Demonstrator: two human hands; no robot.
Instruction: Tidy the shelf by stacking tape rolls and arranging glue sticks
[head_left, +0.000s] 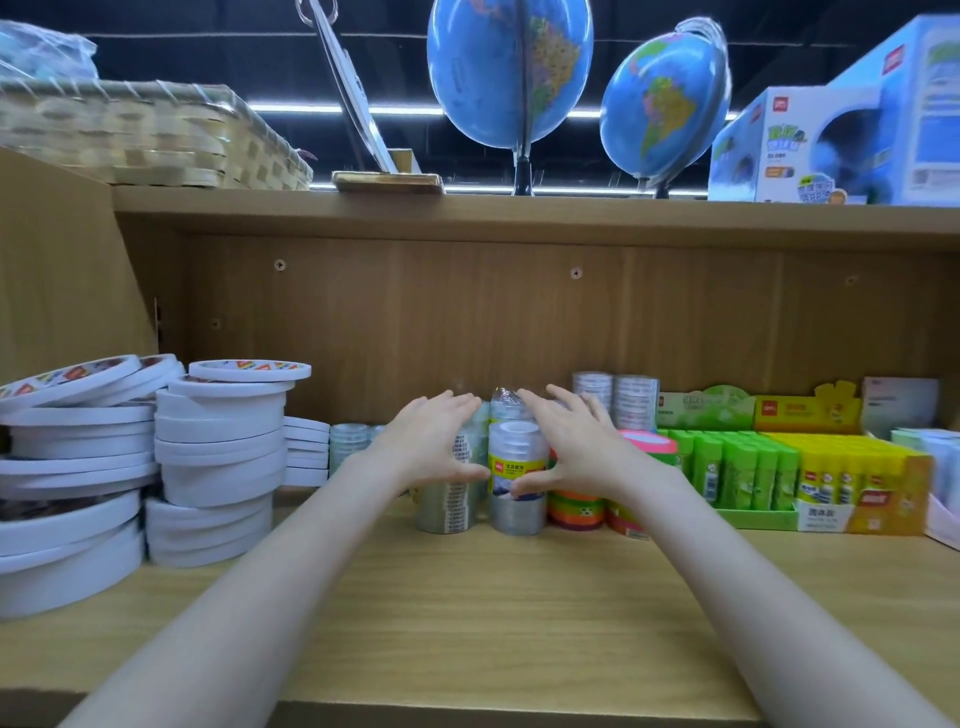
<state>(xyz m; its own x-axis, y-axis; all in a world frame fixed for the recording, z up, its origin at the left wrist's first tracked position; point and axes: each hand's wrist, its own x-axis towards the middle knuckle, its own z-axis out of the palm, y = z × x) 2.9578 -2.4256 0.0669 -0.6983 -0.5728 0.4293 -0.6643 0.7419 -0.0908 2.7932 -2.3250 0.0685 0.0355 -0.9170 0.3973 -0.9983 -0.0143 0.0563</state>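
Observation:
Packs of clear tape rolls (517, 478) stand upright in the middle of the wooden shelf (467, 597). My left hand (431, 441) rests with straight fingers against the left pack (449, 499). My right hand (571, 447) lies over the right side of the middle pack, its thumb against the pack's front. Colourful tape rolls (576, 506) sit partly hidden behind my right wrist. Green glue sticks (737, 467) and yellow glue sticks (841, 475) fill display boxes to the right.
Tall stacks of white double-sided tape rolls (218, 457) crowd the shelf's left end. More clear tape packs (618, 397) stand at the back. Above, the top shelf carries a wicker basket (156, 135), two globes (511, 73) and boxes (831, 140).

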